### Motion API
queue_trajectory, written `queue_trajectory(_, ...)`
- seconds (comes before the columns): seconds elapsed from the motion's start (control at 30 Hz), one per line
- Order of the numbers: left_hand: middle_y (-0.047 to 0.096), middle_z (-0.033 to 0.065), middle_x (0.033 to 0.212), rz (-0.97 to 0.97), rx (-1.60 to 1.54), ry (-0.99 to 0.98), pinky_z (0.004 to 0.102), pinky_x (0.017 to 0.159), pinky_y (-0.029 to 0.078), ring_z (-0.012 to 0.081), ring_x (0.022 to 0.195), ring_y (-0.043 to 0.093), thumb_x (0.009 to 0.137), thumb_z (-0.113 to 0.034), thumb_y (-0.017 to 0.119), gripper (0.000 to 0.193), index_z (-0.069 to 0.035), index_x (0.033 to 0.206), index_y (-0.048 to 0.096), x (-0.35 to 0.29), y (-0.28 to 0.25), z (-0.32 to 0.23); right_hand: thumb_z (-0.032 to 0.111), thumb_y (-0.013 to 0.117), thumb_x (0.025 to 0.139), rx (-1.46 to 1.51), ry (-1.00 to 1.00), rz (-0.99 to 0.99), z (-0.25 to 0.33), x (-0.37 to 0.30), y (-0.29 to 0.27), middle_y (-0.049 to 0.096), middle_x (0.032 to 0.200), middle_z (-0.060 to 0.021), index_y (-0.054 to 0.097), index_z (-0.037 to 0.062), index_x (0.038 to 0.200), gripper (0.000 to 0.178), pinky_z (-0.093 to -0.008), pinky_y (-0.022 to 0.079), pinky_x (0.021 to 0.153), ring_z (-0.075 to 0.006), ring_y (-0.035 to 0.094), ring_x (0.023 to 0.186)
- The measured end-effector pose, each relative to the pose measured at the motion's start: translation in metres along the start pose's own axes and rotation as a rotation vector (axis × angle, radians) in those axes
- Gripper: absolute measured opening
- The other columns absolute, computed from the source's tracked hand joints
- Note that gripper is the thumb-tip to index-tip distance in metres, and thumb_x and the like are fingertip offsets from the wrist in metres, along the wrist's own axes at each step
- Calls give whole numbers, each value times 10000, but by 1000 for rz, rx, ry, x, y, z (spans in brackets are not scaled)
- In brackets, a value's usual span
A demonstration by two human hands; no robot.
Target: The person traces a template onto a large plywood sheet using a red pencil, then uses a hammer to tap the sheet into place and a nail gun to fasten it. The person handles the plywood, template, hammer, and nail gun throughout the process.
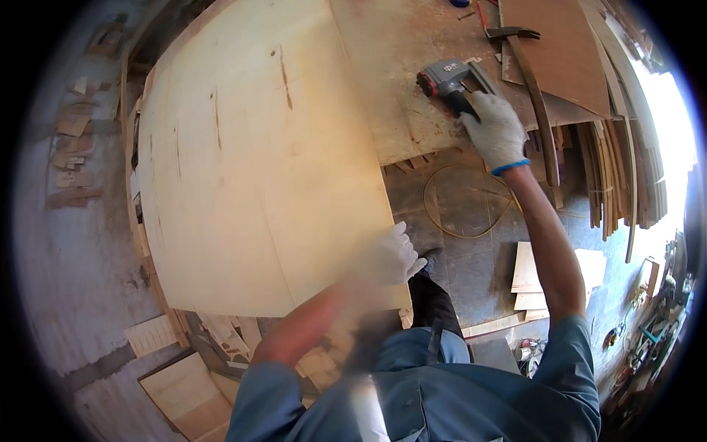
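Note:
A large pale plywood sheet (243, 177) with dark streaks in its grain covers the left half of the workbench (412, 125). At its near right edge is my left hand (390, 256) in a white work glove, fingers bent over the edge; a blur hides part of the wrist. My right hand (497, 134), in a white glove with a blue cuff, reaches forward and closes round the black grip of a grey nail gun (445, 77). The nail gun lies on its side on the worn brown bench top.
A claw hammer (534, 96) lies right of the nail gun, beside a brown board (556, 55). Long wood strips (618, 177) hang past the bench's right side. A yellow hose (442, 227) loops over the floor, near pale board pieces (526, 276). Wood scraps (74, 147) lie far left.

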State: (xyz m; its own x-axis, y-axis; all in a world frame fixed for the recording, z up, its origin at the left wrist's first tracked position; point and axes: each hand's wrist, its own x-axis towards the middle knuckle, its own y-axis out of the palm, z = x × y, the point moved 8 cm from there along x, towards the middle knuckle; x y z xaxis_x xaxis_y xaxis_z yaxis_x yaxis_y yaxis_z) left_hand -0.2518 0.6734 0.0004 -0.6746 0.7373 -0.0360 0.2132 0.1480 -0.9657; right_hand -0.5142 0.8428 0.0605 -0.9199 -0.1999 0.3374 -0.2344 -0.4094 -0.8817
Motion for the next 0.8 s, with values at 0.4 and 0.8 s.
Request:
queue_trajectory(0.4,655,104,672,-188,104,104,502,995,457,301,758,640,966,-303,615,343,-133,677,688,-11,3,-7,366,733,888,316,162,210,25,-5,-25,740,1067,-216,682,96,1217,428,-489,559,901,-395,705,1022)
queue_trajectory(0.8,609,99,584,-195,88,296,469,805,442,314,647,607,983,-295,596,402,-130,620,647,3,-1,-23,384,659,963,1623,1087,-125,15,-452,-97,644,730,-91,636,-7,995,393,-304,525,512,-181,622,554)
